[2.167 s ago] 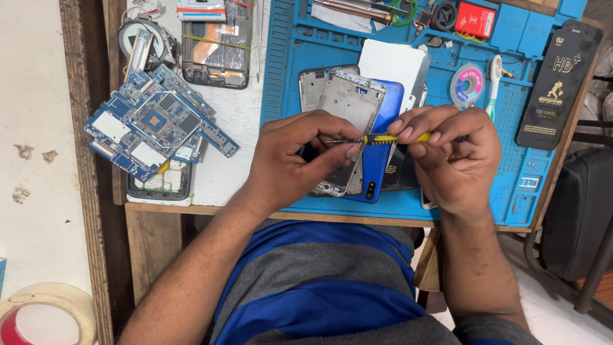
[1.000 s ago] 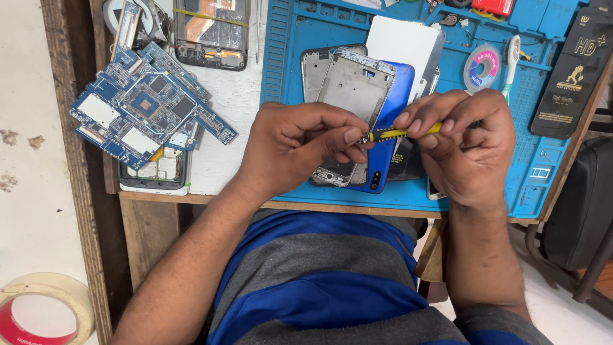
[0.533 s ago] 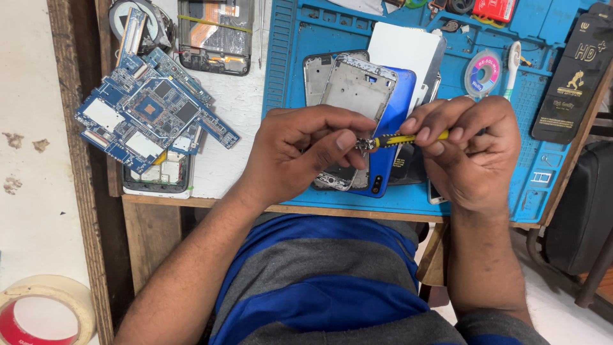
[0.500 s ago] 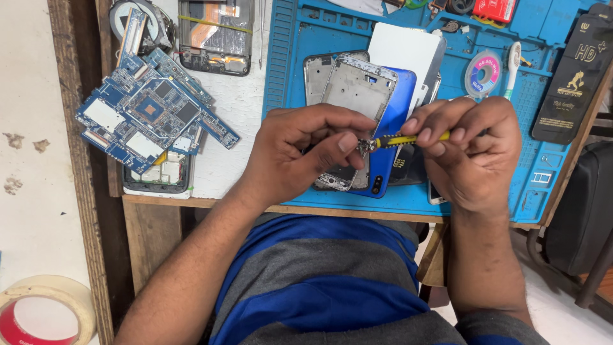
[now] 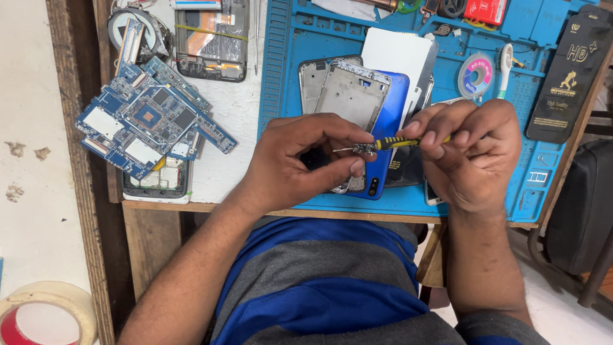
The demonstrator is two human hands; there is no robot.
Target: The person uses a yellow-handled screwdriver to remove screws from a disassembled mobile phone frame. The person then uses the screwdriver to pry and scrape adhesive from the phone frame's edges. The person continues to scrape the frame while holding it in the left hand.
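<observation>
Screwdriver (image 5: pixel 399 142), yellow and black, is gripped in the right hand (image 5: pixel 469 153) at frame centre, tip crowded with tiny screws. Left hand (image 5: pixel 300 163) pinches at that tip; picking one screw off looks like the step, needing fine fingertip control.

A worn wooden tabletop (image 5: pixel 159 211) with a white painted surface carries a blue work mat (image 5: pixel 287 76) on its right part. On the bare left part lies a pile of blue circuit boards (image 5: pixel 150 121) resting over a white phone body (image 5: pixel 156 185). Above them sits an opened phone (image 5: pixel 212 41) with a rubber band around it, beside a round grey part (image 5: pixel 131 29). On the mat lie a silver phone frame (image 5: pixel 348 92), a blue phone shell (image 5: pixel 383 128), a white sheet (image 5: pixel 402 57), a small wire spool (image 5: pixel 476 75), a white-handled tool (image 5: pixel 506 64) and a black flat package (image 5: pixel 568 70).
</observation>
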